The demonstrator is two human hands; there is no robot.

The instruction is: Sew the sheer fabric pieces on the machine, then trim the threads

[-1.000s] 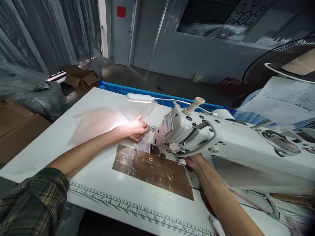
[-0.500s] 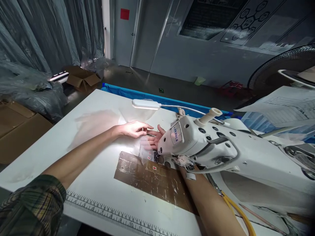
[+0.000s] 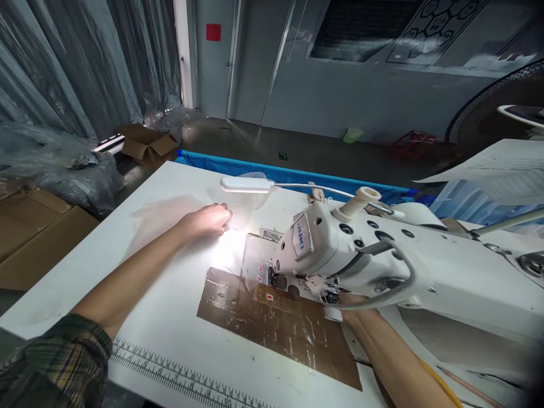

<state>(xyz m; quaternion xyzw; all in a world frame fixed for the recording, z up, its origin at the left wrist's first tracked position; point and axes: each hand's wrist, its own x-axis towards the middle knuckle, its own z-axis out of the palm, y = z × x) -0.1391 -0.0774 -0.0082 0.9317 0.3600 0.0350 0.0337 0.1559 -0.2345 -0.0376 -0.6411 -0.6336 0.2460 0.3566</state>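
- Grip, left hand (image 3: 215, 220): narrow; I had the fingers curled together above the white table (image 3: 161, 306). Whether they pinched anything, I could not tell.
- Grip, right hand (image 3: 349, 305): mostly hidden behind the machine head; I could not tell whether it was wide, narrow or loaded.
- Sewing machine (image 3: 310, 243): right of my left grip, well apart from it; its head stood between my two hands.
- White knob (image 3: 333, 314): just beside my right grip, on its left.
- Lamp (image 3: 246, 184): just beyond my left grip and slightly right, its light falling beside my fingers.
- Translucent material (image 3: 255, 201): beyond and right of my left grip, partly behind the lamp.
- Pale plate (image 3: 258, 249): right of my left grip and nearer me, bearing small red marks.
- Brown sheet (image 3: 280, 328): nearer me than my left grip, creased and flat.
- Ruler strip (image 3: 170, 375): nearer me than the sheet, along the table edge.
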